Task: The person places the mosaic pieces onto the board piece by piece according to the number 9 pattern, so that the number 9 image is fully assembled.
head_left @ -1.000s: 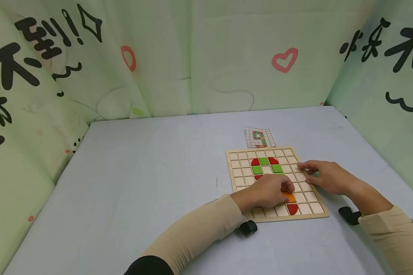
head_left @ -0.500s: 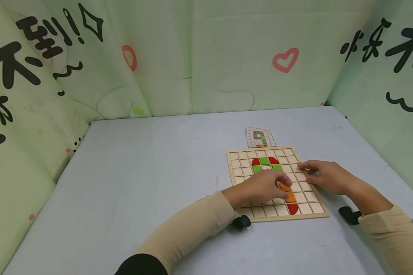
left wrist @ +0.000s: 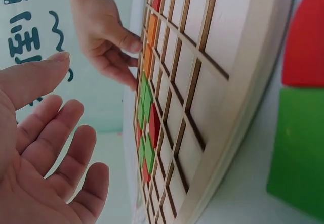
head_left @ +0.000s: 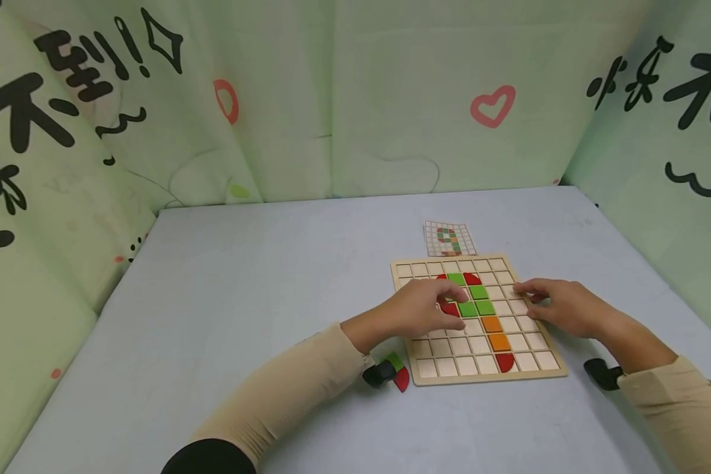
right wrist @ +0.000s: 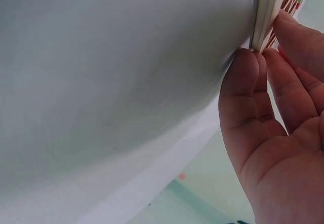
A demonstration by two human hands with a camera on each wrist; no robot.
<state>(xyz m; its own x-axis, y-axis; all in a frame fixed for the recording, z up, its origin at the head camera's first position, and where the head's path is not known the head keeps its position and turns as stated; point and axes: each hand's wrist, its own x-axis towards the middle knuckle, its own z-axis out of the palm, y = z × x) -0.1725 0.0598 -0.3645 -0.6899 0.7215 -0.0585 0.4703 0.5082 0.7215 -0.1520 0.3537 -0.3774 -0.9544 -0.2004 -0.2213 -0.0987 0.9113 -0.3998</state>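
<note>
A square wooden grid board (head_left: 438,368) lies on the table, with red, green and orange tiles set in some cells. My left hand (head_left: 421,306) is over its left part, thumb and fingers apart and nothing between them; the left wrist view shows the same hand (left wrist: 55,148) with loosely bent fingers. At the board's right edge, my right hand (head_left: 569,306) grips the frame. Up close, its thumb (right wrist: 298,39) is on the upper side and its fingertips meet the edge. Orange tiles (head_left: 492,324) lead down to a red rounded tile (head_left: 505,362).
A small printed pattern card (head_left: 450,238) lies just behind the board. Beside the board's near left corner are a loose green tile (left wrist: 298,153) and a red tile (left wrist: 306,37), partly hidden by my left wrist camera in the head view. Printed curtains (head_left: 391,99) enclose the table.
My left hand has moved left from the orange tiles, uncovering them and the green tiles above, plus loose tiles beside the board. The right hand keeps its place at the edge.
</note>
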